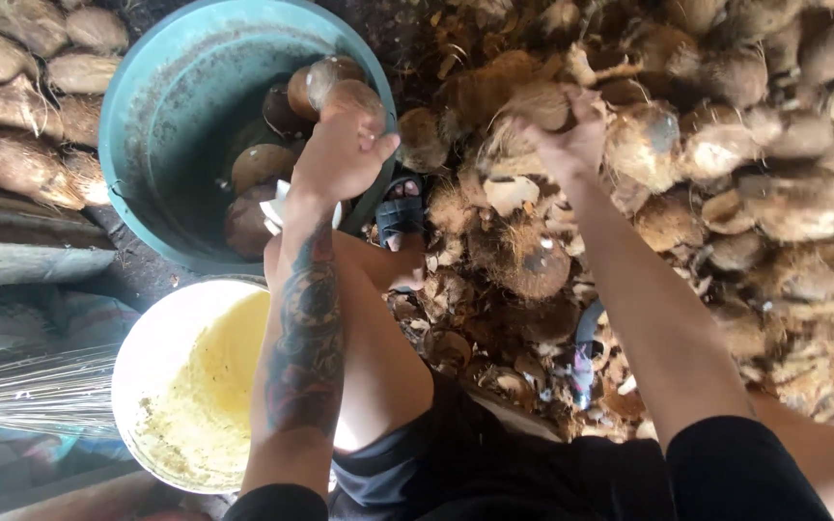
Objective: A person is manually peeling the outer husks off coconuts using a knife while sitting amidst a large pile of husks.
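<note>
My left hand (340,154) is stretched over the rim of a big teal tub (161,106) and grips a peeled brown coconut (351,96). Several more peeled coconuts (261,166) lie inside the tub. My right hand (571,140) reaches into a heap of husked, hairy coconuts (726,145) and closes its fingers on one coconut (538,101) at the near edge of the heap. My left forearm is tattooed. My knee and a foot in a dark sandal (400,217) sit between the two arms.
A white bucket (156,357) with yellowish pulp stands by my left leg. More fibrous coconuts (21,96) lie at the upper left. Broken shell and husk pieces (494,318) cover the ground in front of me. A shiny plastic sheet (21,386) is at the lower left.
</note>
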